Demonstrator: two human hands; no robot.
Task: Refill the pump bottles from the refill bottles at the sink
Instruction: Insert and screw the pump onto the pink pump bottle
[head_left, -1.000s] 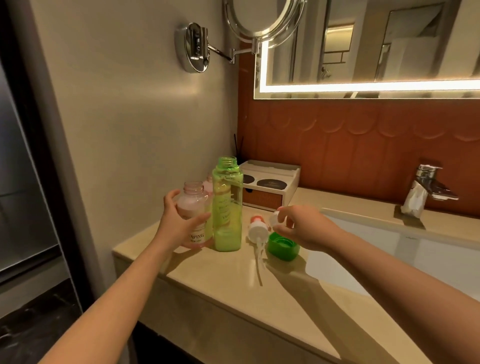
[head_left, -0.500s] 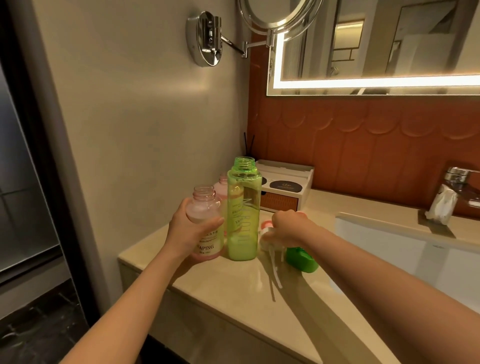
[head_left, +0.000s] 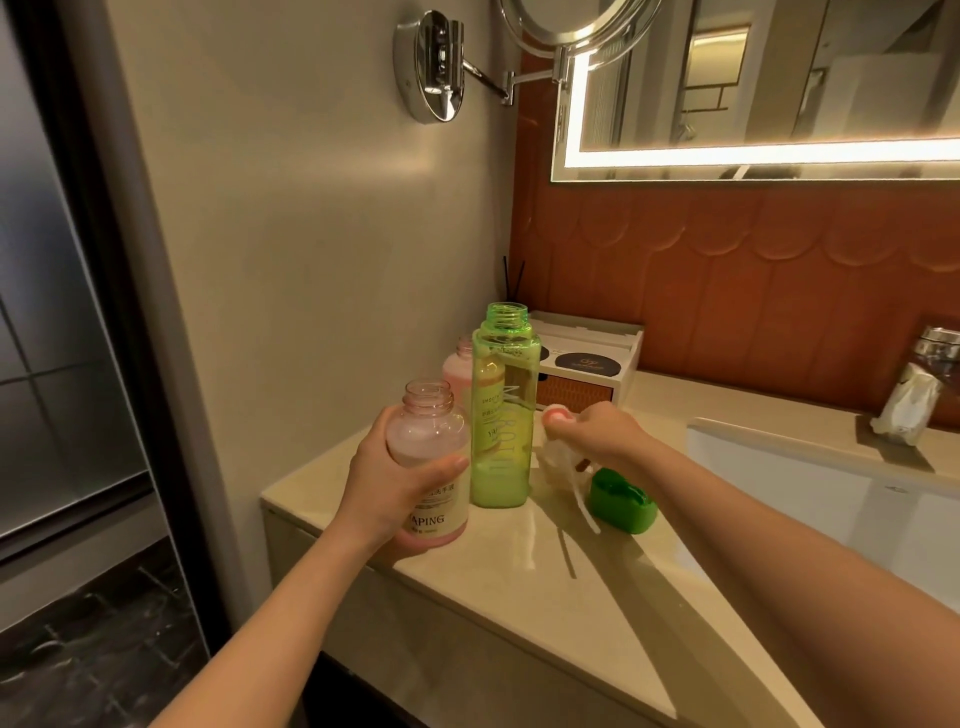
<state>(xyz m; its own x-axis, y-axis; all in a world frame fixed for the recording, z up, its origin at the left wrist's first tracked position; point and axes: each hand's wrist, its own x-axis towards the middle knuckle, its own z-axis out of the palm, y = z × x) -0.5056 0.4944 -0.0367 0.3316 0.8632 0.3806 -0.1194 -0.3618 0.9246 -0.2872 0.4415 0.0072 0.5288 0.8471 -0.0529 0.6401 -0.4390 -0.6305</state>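
A: Start at the left. What's the left hand (head_left: 384, 483) doing?

B: It's wrapped round the small pink bottle (head_left: 431, 452), thumb across the front, fingers behind. The neck's open, no pump on it. The bottle's at the counter (head_left: 519, 597) edge. Whether the base sits on it, can't tell.

A: Right of that thumb?

B: A tall green bottle (head_left: 501, 415), uncapped & upright, just beside the pink one. A 2nd pink bottle (head_left: 457, 369) is behind both.

A: And the right hand (head_left: 608, 434)?

B: That's the change. A sec ago it was over the green cap (head_left: 621, 501), w/ the pump (head_left: 557, 448) lying loose on the counter. Now the fingers are curled down on the pump's top & it's lifted. The tube hangs below the knuckles, blurred, tip near the counter. The cap lies just under the wrist.

A: Meaning?

B: Prob. the pink bottle's fill is done & the pump goes back in its neck. The left hand has it steadied for that. The tube has to pass the green bottle w/o knocking it over.
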